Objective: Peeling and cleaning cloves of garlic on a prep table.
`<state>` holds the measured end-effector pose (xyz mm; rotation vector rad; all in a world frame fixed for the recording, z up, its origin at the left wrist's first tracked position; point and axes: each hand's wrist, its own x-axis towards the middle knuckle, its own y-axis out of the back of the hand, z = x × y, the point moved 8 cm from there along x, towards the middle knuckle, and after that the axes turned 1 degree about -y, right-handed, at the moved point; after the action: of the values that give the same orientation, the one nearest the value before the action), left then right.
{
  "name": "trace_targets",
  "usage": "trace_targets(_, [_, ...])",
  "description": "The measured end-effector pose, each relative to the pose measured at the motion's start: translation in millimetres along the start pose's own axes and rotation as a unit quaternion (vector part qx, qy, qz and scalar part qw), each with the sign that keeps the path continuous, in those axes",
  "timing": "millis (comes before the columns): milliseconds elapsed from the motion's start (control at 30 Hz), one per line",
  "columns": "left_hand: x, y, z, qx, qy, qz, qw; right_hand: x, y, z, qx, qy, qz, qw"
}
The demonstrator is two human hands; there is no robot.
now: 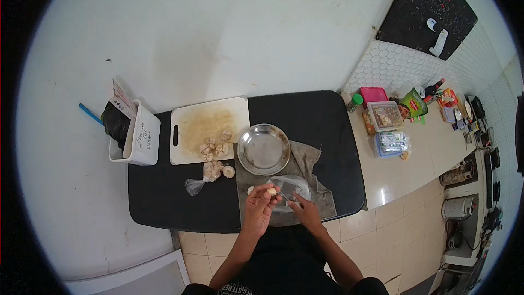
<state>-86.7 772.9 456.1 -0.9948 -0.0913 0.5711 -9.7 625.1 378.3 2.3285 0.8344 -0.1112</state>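
Between its fingertips my left hand (pixel 260 207) holds a pale garlic clove (pixel 272 191). My right hand (pixel 306 212), just to the right, grips what looks like a small knife (pixel 284 197), its thin blade angled towards the clove. Beneath both hands lies a clear plastic bag (pixel 301 184) on a grey cloth (pixel 325 196). A round steel plate (pixel 264 149) rests on the cloth beyond them. Several garlic bulbs (pixel 222 150) sit on a white cutting board (pixel 196 121), with a knotted plastic bag of garlic (pixel 211 171) and a loose bulb (pixel 228 171) near its front edge.
The black table (pixel 303 110) stands against a white wall. At its left end is a white plastic bin (pixel 145 139) bearing writing, with a black bag (pixel 116 123) inside. To the right, a counter (pixel 417 172) carries food containers (pixel 385 116), a green-lidded jar (pixel 355 102) and packets.
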Motion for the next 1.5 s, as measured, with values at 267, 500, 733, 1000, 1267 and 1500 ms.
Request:
trace_targets(267, [0, 27, -5, 0.029, 0.002, 0.091, 0.995, -1, -16, 6, -0.037, -0.033, 0.001, 0.999])
trace_targets(500, [-2, 44, -12, 0.087, -0.008, 0.105, 0.991, -5, -19, 13, -0.059, -0.021, -0.002, 0.998])
trace_targets(733, [-9, 6, 11, 0.213, -0.084, 0.069, 0.971, -22, 18, -36, 0.245, -0.050, 0.042, 0.967])
trace_targets(1000, [-14, -34, 38, 0.375, -0.174, -0.007, 0.911, -24, 55, -126, 0.324, 0.069, 0.074, 0.941])
trace_targets(1267, [-14, -42, 40, 0.385, -0.177, -0.030, 0.905, -26, 58, -129, 0.315, 0.114, 0.133, 0.933])
trace_targets(1500, [-5, -22, 13, 0.286, -0.050, -0.039, 0.956, -19, 56, -115, 0.322, 0.032, 0.145, 0.935])
